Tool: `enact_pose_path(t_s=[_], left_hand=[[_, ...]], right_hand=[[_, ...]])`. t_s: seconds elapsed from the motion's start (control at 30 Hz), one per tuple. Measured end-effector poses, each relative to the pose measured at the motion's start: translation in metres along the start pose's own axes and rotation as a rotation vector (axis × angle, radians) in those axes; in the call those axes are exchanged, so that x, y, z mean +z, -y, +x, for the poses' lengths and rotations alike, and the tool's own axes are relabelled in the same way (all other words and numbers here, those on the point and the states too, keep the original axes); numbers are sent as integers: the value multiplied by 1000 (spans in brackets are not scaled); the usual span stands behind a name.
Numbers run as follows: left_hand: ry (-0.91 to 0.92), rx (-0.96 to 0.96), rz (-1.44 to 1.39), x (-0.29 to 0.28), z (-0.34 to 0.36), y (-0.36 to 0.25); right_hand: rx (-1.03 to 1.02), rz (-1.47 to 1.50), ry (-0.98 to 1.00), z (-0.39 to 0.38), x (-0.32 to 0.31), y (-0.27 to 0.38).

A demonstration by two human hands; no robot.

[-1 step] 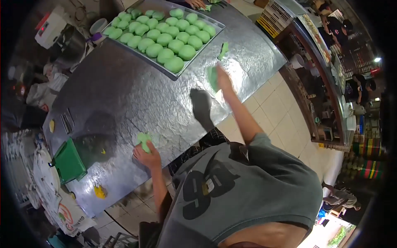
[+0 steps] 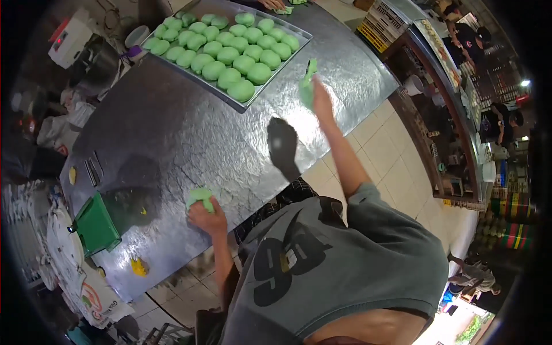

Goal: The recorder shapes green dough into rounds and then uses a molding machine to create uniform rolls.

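My left hand [image 2: 207, 215] grips a pale green lump of dough [image 2: 201, 195] above the near side of the steel table [image 2: 172, 132]. Farther right, my right hand [image 2: 319, 100] is closed on a blurred flat green object [image 2: 305, 92], which meets or overlaps a small green dough scrap [image 2: 310, 69] on the metal. Beyond both hands lies a large metal tray [image 2: 244, 106] holding several rows of rounded green dough pieces [image 2: 241, 89].
A green rectangular item [image 2: 98, 224], metal strips [image 2: 92, 172] and yellow scraps [image 2: 138, 266] sit at left. A mixer [image 2: 66, 40] stands behind. Another person's hand [image 2: 270, 4] works at the far edge. Crates [image 2: 382, 23], a wooden-framed counter [image 2: 437, 69] and co-workers [image 2: 466, 40] are to the right.
My right hand has moved up and to the right toward the small scrap with the flat green object. My left hand has shifted slightly, still holding dough.
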State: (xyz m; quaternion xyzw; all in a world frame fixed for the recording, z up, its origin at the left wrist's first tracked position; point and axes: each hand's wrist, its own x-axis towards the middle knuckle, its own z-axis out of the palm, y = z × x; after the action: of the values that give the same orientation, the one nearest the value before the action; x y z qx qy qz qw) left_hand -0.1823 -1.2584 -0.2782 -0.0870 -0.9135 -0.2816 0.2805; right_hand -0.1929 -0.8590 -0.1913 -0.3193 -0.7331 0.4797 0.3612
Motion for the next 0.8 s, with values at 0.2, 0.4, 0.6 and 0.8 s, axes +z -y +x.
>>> enact_pose_path(t_s=[0.2,0.4,0.6,0.8], left_hand=[[343,7,319,27,-21,-5],[423,-214,372,40,-9,-6],[373,-549,107,22,16,-46],[161,-686,-435,67,-48,-113]], right_hand=[[-616,-621,-583,130,-47,2],[-487,-948,412,168,13,-120],[31,-417,1070,306,-14,-108],[-139,-678,663,204,-98,-84]])
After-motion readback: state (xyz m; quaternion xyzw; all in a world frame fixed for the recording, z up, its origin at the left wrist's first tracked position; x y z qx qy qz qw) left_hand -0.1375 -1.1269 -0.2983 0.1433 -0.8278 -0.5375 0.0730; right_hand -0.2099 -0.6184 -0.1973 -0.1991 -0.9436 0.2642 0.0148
